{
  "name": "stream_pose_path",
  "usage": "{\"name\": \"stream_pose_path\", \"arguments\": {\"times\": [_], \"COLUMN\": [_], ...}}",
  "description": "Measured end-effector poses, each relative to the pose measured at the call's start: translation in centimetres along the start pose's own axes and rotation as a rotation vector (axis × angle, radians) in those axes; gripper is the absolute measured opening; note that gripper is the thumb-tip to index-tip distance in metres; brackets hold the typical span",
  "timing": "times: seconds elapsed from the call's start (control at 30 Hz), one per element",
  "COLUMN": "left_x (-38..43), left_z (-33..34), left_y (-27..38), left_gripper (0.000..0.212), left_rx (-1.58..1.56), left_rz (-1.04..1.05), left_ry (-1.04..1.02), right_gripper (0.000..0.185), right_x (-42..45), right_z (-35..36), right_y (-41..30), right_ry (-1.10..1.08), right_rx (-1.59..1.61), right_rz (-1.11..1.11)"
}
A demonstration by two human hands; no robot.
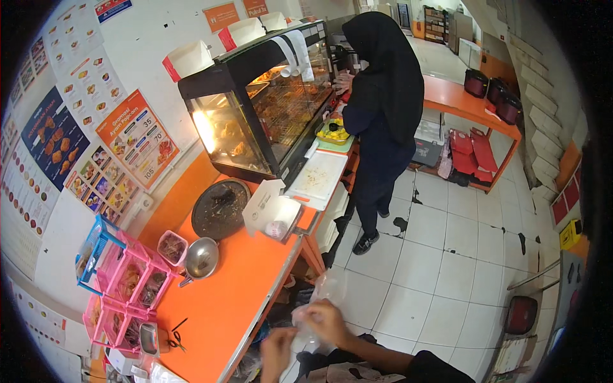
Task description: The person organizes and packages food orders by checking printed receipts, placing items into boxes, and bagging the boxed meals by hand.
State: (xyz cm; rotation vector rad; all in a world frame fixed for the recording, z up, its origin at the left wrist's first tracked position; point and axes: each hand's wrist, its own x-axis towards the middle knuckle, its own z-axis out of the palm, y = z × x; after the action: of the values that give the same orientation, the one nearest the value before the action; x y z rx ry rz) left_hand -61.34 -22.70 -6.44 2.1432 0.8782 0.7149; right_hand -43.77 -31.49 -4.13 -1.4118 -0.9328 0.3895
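My right hand (pixel 325 320) pinches a transparent plastic bag (pixel 330 286) just off the front edge of the orange table. Close beside it, my left hand (pixel 277 350) is blurred, with its fingertips at the same bag near the right fingers. Part of the bag hangs below the hands over the floor. On the table beyond stands an open white food box (pixel 270 210) with a round wrapped item (pixel 276 230) inside. A dark stone mortar plate (pixel 220 209) lies left of the box, with a steel bowl (pixel 201 258) nearer to me.
Pink and blue stacked baskets (pixel 129 282) line the table's wall side, with scissors (pixel 177 342) and a metal container (pixel 149 339) nearby. A heated display cabinet (pixel 258 105) of fried chicken stands beyond a white tray (pixel 317 177). A person in black (pixel 383 95) stands beside it.
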Motion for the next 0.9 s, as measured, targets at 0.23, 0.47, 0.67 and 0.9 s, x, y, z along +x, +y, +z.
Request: {"name": "stream_pose_path", "arguments": {"times": [0.23, 0.47, 0.67, 0.9], "left_x": [6.5, 9.9, 8.1, 0.6], "left_z": [5.9, 2.4, -6.9, -11.5], "left_y": [3.6, 3.0, -1.4, -7.7], "left_gripper": [0.027, 0.030, 0.033, 0.036], "left_rx": [-0.681, -0.899, -0.822, -0.407], "left_rz": [-0.052, -0.200, -0.246, -0.392], "left_ry": [-0.305, 0.079, 0.468, 0.778], "right_gripper": [0.016, 0.041, 0.014, 0.016], "right_x": [-4.6, -1.7, -1.7, 1.5], "right_z": [4.1, 0.2, 0.3, 11.2], "right_y": [-1.1, -6.0, 5.5, -3.1], "right_ry": [-0.428, -0.503, -0.165, 0.136], "right_rx": [-0.187, 0.123, -0.199, 0.356], "right_rz": [-0.099, 0.189, -0.267, 0.254]}}
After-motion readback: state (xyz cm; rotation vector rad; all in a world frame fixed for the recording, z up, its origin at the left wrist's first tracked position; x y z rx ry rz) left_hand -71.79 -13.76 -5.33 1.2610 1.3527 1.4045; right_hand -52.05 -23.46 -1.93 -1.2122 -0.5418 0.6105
